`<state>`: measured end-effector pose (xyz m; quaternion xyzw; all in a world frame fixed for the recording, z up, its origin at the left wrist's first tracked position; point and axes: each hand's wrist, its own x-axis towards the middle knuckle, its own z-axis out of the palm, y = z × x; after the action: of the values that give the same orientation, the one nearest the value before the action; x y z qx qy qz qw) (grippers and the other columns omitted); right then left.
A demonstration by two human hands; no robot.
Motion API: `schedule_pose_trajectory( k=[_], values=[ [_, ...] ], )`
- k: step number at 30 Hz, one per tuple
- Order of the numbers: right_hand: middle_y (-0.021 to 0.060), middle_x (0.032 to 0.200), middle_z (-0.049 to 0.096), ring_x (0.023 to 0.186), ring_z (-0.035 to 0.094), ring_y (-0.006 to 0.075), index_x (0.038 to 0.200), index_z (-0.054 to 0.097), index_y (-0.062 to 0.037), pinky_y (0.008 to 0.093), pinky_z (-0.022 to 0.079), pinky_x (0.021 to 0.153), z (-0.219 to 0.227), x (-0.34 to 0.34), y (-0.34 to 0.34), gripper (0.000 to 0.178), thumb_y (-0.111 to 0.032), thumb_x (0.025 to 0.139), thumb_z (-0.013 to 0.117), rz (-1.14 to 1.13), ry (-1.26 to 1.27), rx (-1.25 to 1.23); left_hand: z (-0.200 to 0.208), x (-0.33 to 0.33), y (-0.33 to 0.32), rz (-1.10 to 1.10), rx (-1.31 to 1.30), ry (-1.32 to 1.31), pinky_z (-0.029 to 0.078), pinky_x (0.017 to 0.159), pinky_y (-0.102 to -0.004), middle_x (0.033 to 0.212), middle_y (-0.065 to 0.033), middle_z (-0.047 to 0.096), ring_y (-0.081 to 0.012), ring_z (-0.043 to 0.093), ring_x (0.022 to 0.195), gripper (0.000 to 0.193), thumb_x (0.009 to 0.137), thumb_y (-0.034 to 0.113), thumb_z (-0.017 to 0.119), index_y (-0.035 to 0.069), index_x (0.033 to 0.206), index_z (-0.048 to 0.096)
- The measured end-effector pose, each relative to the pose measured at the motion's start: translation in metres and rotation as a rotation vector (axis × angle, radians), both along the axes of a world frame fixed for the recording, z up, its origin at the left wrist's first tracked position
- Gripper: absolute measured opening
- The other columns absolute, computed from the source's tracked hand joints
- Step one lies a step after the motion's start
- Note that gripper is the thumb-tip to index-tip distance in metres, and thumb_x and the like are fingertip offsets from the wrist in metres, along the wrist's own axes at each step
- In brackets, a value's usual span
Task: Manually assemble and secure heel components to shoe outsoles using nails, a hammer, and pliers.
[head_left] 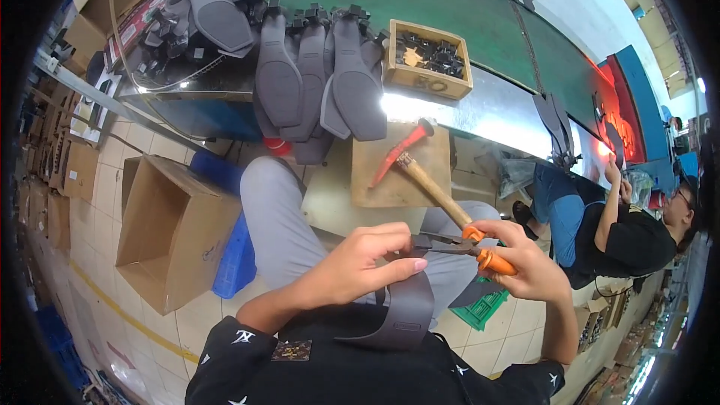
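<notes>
Above my lap, my left hand [373, 256] is closed around a dark grey high-heeled shoe sole [409, 313], its broad end curving down against my shirt. My right hand [529, 259] grips pliers with orange handles [495, 262]. The jaws of the pliers meet the heel end of the sole beside my left fingers; exactly what they bite on is too small to tell. A hammer [431, 186] with a red head and wooden handle lies on a tan board [373, 189] beyond my hands. Its handle end runs up to the pliers and my right fingers.
Several grey soles [356, 86] hang over the bench edge, with more piled at the left. A wooden box [427, 90] of small black pieces stands beside them. An open cardboard carton [169, 232] and a blue crate [236, 259] stand left. Another person [630, 232] works at right.
</notes>
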<state>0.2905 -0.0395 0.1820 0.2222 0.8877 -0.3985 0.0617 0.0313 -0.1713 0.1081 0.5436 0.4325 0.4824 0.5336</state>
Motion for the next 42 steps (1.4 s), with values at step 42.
schedule_pose_trajectory(
  k=[42],
  values=[
    [0.0180,0.116,0.060,0.103,0.059,0.0359,0.096,0.071,-0.0016,0.0401,0.050,0.091,0.027,-0.026,-0.021,0.031,0.002,0.065,0.067,-0.015,-0.147,0.047,-0.006,-0.003,-0.012,0.029,-0.137,0.076,0.034,0.052,-0.0335,0.063,-0.0112,0.047,-0.0158,0.041,0.056,0.035,0.093,0.023,0.068,-0.004,0.075,0.055]
  ],
)
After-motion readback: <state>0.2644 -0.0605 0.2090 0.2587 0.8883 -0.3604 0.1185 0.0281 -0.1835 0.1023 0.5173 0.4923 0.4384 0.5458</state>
